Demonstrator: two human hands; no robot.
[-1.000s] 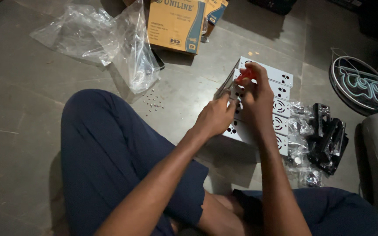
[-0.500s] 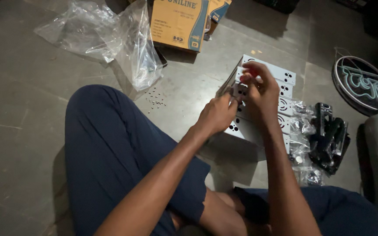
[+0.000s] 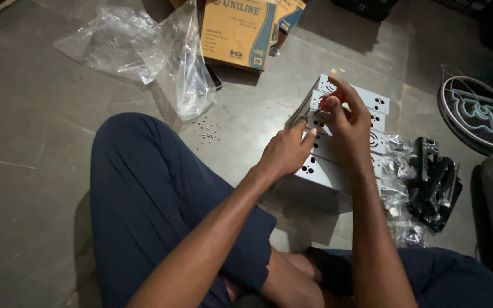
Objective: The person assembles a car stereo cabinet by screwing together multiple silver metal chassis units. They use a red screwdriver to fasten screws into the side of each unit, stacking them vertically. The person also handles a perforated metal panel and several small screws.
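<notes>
I sit on the floor with a stack of grey metal boxes (image 3: pixel 372 104) in front of me, their sides punched with holes. My left hand (image 3: pixel 285 153) grips the near left edge of the stack. My right hand (image 3: pixel 346 122) is closed on a small red-handled tool (image 3: pixel 327 104), pressed against the top box. The tool's tip is hidden by my fingers.
Small loose screws (image 3: pixel 205 133) lie scattered on the grey floor left of the boxes. Crumpled clear plastic bags (image 3: pixel 144 51) and a yellow-and-blue cardboard carton (image 3: pixel 236 31) sit further back. Black parts (image 3: pixel 436 182) and small clear packets (image 3: pixel 397 171) lie to the right, beside a round patterned object (image 3: pixel 480 114).
Both hands stay on the boxes; my right hand has shifted slightly on the red-handled tool. The camera has tilted a little.
</notes>
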